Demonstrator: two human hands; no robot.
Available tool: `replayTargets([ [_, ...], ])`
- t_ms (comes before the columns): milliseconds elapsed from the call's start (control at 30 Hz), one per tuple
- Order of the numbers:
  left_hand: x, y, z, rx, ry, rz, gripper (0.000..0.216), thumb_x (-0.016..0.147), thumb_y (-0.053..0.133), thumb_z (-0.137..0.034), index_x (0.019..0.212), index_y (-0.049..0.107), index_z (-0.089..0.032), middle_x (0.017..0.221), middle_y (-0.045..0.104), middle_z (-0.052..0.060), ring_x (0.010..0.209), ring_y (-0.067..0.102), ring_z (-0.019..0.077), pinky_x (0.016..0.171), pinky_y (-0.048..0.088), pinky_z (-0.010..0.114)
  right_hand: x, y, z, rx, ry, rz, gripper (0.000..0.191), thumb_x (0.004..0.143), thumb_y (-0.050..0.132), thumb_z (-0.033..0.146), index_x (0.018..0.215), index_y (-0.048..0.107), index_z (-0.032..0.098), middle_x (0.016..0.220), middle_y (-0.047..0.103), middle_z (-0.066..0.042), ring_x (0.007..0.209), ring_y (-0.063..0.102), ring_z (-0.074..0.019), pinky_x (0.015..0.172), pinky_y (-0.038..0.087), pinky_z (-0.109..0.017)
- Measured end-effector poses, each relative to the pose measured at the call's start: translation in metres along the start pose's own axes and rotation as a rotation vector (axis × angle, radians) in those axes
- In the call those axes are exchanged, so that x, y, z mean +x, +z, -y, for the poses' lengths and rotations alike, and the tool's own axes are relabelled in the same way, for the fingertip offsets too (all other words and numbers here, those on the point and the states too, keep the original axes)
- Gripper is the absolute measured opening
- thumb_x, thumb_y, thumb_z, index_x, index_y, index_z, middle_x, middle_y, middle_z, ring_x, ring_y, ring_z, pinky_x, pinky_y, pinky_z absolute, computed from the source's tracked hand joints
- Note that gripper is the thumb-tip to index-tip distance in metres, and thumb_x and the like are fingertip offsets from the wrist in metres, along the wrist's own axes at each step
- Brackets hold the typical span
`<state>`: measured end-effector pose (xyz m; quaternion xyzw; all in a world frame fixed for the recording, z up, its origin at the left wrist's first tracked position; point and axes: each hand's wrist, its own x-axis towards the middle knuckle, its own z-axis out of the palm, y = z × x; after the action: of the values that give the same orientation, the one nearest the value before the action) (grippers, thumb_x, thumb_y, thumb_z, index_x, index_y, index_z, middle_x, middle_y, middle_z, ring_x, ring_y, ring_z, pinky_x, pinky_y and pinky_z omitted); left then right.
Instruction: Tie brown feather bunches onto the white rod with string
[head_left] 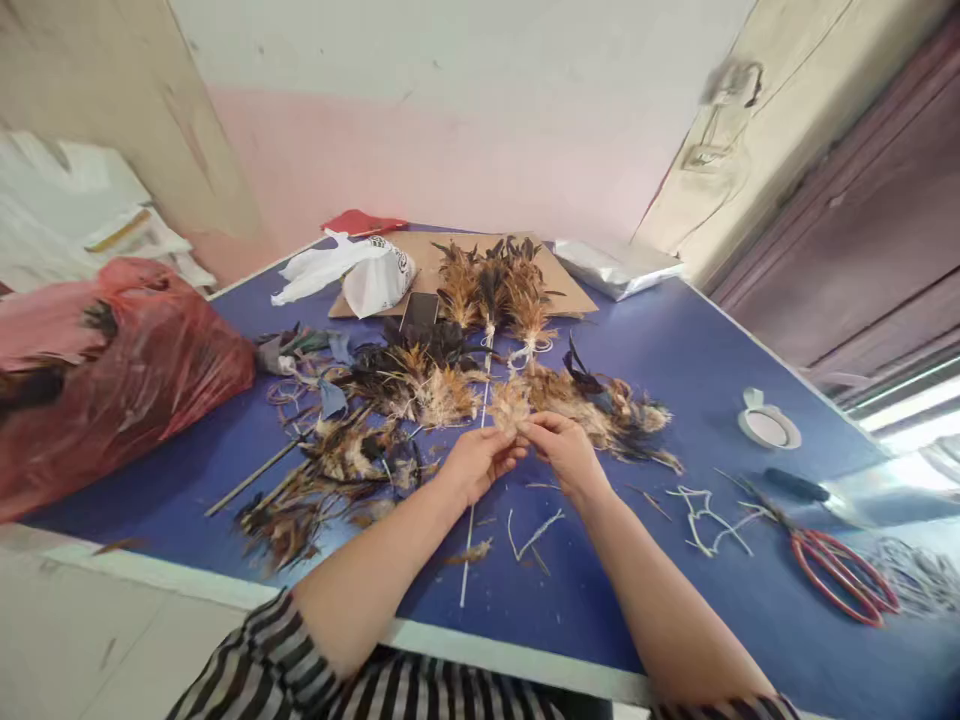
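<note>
Both hands meet over the middle of a blue table (675, 360). My left hand (474, 462) and my right hand (564, 450) are closed in a pinch on a small bunch of tan feathers (512, 402) held between them. A thin white stick (472, 520) runs under the hands toward the table's near edge. Loose brown and black feathers (375, 440) lie in a heap to the left. More feathers (615, 405) are spread just right of my right hand. Three tied feather bundles (495, 285) lie beyond on cardboard (570, 290).
A red plastic bag (120, 370) with feathers sits at the left edge. A white bag (360, 272) and a silver packet (615, 265) lie at the back. Red-handled scissors (832, 560), a tape roll (769, 428) and white string scraps (709, 515) are on the right.
</note>
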<state>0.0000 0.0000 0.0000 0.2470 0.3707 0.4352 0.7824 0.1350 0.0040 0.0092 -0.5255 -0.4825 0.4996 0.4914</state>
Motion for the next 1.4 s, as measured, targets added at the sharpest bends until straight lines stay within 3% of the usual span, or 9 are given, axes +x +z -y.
replayTargets([
  [233,0.004,-0.003,0.004,0.212,0.164,0.001,0.022,0.061,0.071,-0.029,0.064,0.064,-0.008,0.059,0.061,0.004,0.048,0.052,0.0062,0.046,0.040,0.017,-0.001,0.000,0.002,-0.020,-0.021,0.001,0.022,0.060,0.069,0.035,0.066,0.062,0.015,0.051,0.051,0.005,0.043,0.034,-0.0053,0.043,0.025,-0.021],
  [367,0.007,-0.006,-0.003,0.258,0.333,-0.081,0.024,0.062,0.069,-0.032,0.070,0.066,-0.009,0.062,0.062,0.004,0.051,0.052,0.0067,0.047,0.039,0.017,0.007,-0.017,0.003,0.021,-0.063,-0.123,0.026,0.061,0.067,0.040,0.070,0.060,0.017,0.046,0.044,0.007,0.041,0.033,-0.0059,0.042,0.024,-0.021],
  [467,0.010,-0.009,-0.010,0.188,0.411,-0.194,0.024,0.062,0.069,-0.032,0.071,0.066,-0.010,0.064,0.062,0.004,0.051,0.050,0.0059,0.047,0.038,0.017,0.017,-0.035,0.004,-0.253,-0.134,-0.217,0.028,0.064,0.064,0.041,0.076,0.064,0.016,0.053,0.052,0.003,0.046,0.040,-0.0082,0.046,0.030,-0.022],
  [600,0.015,-0.013,-0.011,0.035,0.386,-0.238,0.025,0.059,0.072,-0.029,0.073,0.066,-0.010,0.067,0.063,0.005,0.052,0.050,0.0050,0.046,0.036,0.015,0.031,-0.043,0.008,-0.819,-0.220,-0.155,0.019,0.068,0.058,0.031,0.075,0.069,0.018,0.069,0.063,-0.002,0.062,0.054,-0.0142,0.061,0.039,-0.026],
  [733,0.017,-0.017,-0.008,-0.048,0.351,-0.253,0.023,0.059,0.072,-0.026,0.075,0.066,-0.010,0.069,0.063,0.005,0.053,0.050,0.0044,0.045,0.036,0.014,0.045,-0.026,0.013,-1.193,-0.229,-0.033,0.020,0.074,0.052,0.026,0.084,0.069,0.023,0.092,0.063,-0.005,0.084,0.057,-0.0189,0.073,0.040,-0.028],
  [867,0.018,-0.018,-0.010,-0.088,0.351,-0.280,0.020,0.061,0.071,-0.024,0.075,0.066,-0.011,0.072,0.064,0.005,0.053,0.051,0.0038,0.044,0.036,0.013,0.060,-0.006,0.011,-1.284,-0.163,0.003,0.019,0.074,0.052,0.019,0.083,0.068,0.020,0.096,0.061,-0.011,0.092,0.057,-0.0228,0.079,0.039,-0.033],
  [1100,0.016,-0.015,-0.013,-0.104,0.295,-0.314,0.015,0.065,0.069,-0.021,0.074,0.065,-0.011,0.074,0.066,0.006,0.053,0.055,0.0052,0.044,0.038,0.014,0.060,-0.005,0.013,-1.099,-0.166,-0.020,0.018,0.075,0.052,0.027,0.076,0.065,0.016,0.075,0.062,-0.007,0.071,0.057,-0.0177,0.063,0.041,-0.028],
  [1300,0.010,-0.009,-0.009,-0.100,0.154,-0.208,0.015,0.067,0.067,-0.019,0.078,0.064,-0.009,0.082,0.067,0.010,0.058,0.061,0.0095,0.044,0.043,0.016,0.034,0.000,0.007,-0.033,0.103,0.140,0.028,0.061,0.067,0.040,0.068,0.055,0.017,0.044,0.038,0.008,0.037,0.025,-0.0037,0.037,0.017,-0.019],
  [1400,0.008,-0.008,-0.006,-0.099,0.121,-0.148,0.013,0.069,0.066,-0.017,0.080,0.064,-0.009,0.082,0.067,0.010,0.059,0.062,0.0108,0.045,0.045,0.016,0.027,0.007,0.002,0.158,0.153,0.194,0.027,0.056,0.072,0.035,0.065,0.054,0.016,0.046,0.043,0.007,0.038,0.023,-0.0022,0.038,0.012,-0.019],
])
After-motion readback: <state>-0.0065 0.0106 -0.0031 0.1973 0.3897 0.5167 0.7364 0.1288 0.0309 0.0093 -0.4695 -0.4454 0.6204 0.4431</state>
